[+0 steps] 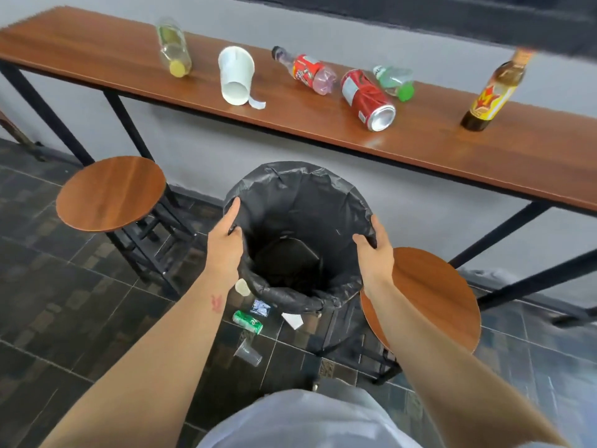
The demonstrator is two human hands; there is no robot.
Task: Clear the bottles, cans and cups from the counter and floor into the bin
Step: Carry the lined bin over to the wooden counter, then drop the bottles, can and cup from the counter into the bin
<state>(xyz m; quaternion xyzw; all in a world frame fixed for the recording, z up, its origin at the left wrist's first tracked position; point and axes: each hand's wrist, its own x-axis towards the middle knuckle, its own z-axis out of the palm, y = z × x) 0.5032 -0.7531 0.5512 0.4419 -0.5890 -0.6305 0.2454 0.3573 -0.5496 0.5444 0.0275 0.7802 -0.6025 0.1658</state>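
Note:
A bin (300, 182) lined with a black bag is held up in front of me. My left hand (226, 240) grips its left rim and my right hand (374, 250) grips its right rim. On the wooden counter (420, 147) lie a clear bottle with a yellow cap (172, 48), a white paper cup (235, 76), a red-labelled bottle (307, 72), a crushed red can (366, 98) and a green-capped bottle (394, 80). A brown bottle with a yellow label (494, 92) stands upright at the right. On the floor lie a green can (248, 321) and a clear plastic cup (247, 352).
Two round wooden stools flank the bin, the left stool (109, 192) and the right stool (429, 292). Small wrappers and paper scraps (292, 320) lie on the dark tiled floor under the bin. A grey wall runs behind the counter.

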